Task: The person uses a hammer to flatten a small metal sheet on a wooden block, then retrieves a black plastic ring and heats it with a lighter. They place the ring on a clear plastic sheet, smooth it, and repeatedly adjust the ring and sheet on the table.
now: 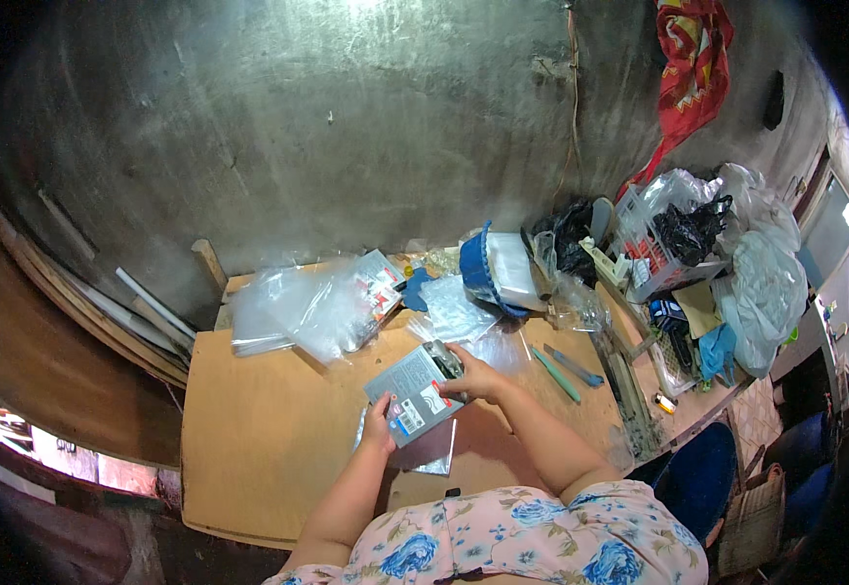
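Note:
Over the near middle of the table I hold a flat grey printed box, tilted, with a barcode panel on its face. My left hand grips its lower left edge, fingers closed round it. At the upper right end my right hand is closed on the box, beside a dark, shiny piece at that end; I cannot tell what it is. Beneath the box a clear plastic sleeve lies on the table, partly covered.
Clear plastic bags lie at the back left of the wooden table. Behind my right hand stands a blue basin with a white stack. A green-handled tool and a grey cutter lie right. A crate stands beyond.

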Tool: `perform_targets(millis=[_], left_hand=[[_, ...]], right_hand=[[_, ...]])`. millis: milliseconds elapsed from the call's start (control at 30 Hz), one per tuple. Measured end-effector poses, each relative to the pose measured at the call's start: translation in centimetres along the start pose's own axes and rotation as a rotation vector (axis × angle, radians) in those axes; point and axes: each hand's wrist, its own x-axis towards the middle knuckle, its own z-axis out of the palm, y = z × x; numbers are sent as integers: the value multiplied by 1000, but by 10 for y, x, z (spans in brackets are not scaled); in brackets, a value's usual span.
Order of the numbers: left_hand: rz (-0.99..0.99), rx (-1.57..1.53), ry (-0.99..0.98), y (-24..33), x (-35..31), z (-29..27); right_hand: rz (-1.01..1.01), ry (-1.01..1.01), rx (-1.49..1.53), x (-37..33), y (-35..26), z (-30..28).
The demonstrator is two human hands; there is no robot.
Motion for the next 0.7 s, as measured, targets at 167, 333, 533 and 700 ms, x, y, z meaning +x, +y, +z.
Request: perform_targets(millis=[167,333,533,700], left_hand=[[169,-5,-81,46,-1,48],[669,732,-72,116,-24,121],[1435,627,-536,122,-166,230],[1542,159,-841,108,-178,274]], right_hand=[[-33,138,266,61,63,2],[-1,319,707,139,18,-21],[-42,536,593,258,-7,-40],[42,521,145,293,34,-49]])
